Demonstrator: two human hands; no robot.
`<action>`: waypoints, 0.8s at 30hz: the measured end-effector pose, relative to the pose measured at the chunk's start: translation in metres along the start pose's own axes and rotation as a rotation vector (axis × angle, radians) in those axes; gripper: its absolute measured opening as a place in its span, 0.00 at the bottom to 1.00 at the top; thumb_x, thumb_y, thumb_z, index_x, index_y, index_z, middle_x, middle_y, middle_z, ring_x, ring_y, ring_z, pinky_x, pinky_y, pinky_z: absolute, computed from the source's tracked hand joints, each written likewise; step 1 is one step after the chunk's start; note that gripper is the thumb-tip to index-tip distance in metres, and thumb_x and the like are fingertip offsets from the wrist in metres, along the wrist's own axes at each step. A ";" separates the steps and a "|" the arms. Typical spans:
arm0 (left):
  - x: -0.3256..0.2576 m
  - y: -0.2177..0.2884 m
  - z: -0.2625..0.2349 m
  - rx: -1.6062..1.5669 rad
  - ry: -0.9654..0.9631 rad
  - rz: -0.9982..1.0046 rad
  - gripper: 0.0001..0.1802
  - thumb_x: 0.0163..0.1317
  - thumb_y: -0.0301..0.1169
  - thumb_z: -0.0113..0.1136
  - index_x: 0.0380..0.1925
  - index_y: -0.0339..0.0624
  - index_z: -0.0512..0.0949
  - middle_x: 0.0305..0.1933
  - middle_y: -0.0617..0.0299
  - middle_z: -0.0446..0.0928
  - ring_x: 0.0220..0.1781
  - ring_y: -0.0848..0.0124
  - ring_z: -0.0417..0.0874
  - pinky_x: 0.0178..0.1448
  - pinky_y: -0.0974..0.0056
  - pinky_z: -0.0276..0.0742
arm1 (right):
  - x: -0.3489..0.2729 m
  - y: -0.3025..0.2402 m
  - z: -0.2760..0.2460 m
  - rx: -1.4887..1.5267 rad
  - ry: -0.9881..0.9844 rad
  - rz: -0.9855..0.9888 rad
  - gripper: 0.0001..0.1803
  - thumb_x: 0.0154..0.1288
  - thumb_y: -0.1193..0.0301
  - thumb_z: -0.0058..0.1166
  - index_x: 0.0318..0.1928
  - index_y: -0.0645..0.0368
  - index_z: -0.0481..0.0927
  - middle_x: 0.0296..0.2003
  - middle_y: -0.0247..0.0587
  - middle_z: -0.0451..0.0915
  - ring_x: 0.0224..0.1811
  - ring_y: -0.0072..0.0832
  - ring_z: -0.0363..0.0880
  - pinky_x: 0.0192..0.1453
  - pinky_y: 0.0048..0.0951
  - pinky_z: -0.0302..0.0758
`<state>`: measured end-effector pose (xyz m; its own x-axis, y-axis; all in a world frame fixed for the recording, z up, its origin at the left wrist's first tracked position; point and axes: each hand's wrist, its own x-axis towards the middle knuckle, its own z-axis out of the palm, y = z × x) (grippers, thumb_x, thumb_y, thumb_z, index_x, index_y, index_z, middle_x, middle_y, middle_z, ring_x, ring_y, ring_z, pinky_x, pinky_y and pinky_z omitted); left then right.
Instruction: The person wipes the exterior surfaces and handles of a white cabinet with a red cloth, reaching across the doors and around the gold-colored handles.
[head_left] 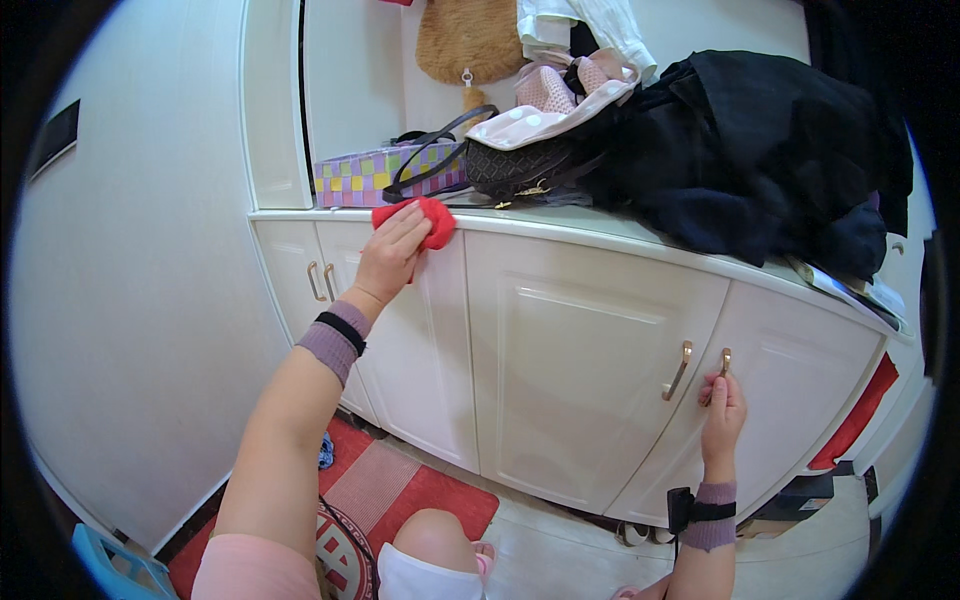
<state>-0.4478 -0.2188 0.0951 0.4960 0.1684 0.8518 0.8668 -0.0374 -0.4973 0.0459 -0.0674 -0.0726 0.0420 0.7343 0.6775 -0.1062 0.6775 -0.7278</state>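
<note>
My left hand (393, 252) presses a red cloth (437, 222) against the front edge of the white countertop (560, 232). Its fingers lie over the cloth, and part of the cloth hangs below the edge. At the lower right, my right hand (722, 400) is closed around a gold door handle (726, 358) on the right-hand door (790, 370) of a white cabinet. Another gold handle (677, 371) sits just left of it on the neighbouring door (590, 360). Both doors look closed.
On the countertop stand a woven multicoloured basket (350, 180), a dark handbag (515, 165) and a large heap of black clothing (750, 150). A brown furry bag (468, 40) hangs behind. Below lie a red mat (460, 505) and shoes (633, 534) under the cabinet. A blue stool (110, 560) stands lower left.
</note>
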 end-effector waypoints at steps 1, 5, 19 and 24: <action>-0.007 -0.009 -0.008 0.017 -0.041 -0.062 0.19 0.52 0.19 0.61 0.47 0.35 0.81 0.54 0.50 0.82 0.65 0.52 0.79 0.69 0.54 0.75 | 0.000 0.001 0.004 -0.014 0.010 -0.011 0.14 0.80 0.66 0.46 0.43 0.65 0.80 0.28 0.29 0.74 0.30 0.16 0.71 0.35 0.22 0.70; -0.004 0.012 -0.001 0.034 -0.055 -0.192 0.20 0.51 0.18 0.61 0.47 0.34 0.81 0.54 0.48 0.82 0.65 0.50 0.78 0.69 0.54 0.75 | 0.002 0.001 0.000 -0.040 0.003 -0.027 0.14 0.79 0.67 0.46 0.40 0.64 0.79 0.26 0.29 0.73 0.29 0.17 0.69 0.34 0.22 0.68; 0.105 0.174 0.061 -0.304 0.058 0.135 0.19 0.57 0.26 0.58 0.50 0.39 0.82 0.60 0.52 0.80 0.70 0.55 0.75 0.72 0.54 0.72 | 0.003 0.004 -0.003 -0.031 -0.015 -0.018 0.15 0.79 0.67 0.46 0.41 0.66 0.81 0.27 0.30 0.75 0.29 0.17 0.71 0.35 0.22 0.70; 0.077 0.122 0.056 -0.259 0.114 0.120 0.17 0.58 0.25 0.58 0.49 0.40 0.82 0.59 0.53 0.81 0.66 0.56 0.79 0.69 0.56 0.75 | 0.004 0.006 -0.009 -0.015 -0.020 -0.042 0.15 0.81 0.67 0.45 0.42 0.65 0.80 0.28 0.29 0.75 0.30 0.16 0.70 0.36 0.21 0.69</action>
<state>-0.3069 -0.1555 0.0911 0.5856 0.0362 0.8098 0.7788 -0.3024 -0.5496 0.0545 -0.0599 -0.0758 0.0266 0.7046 0.7091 -0.0897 0.7081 -0.7004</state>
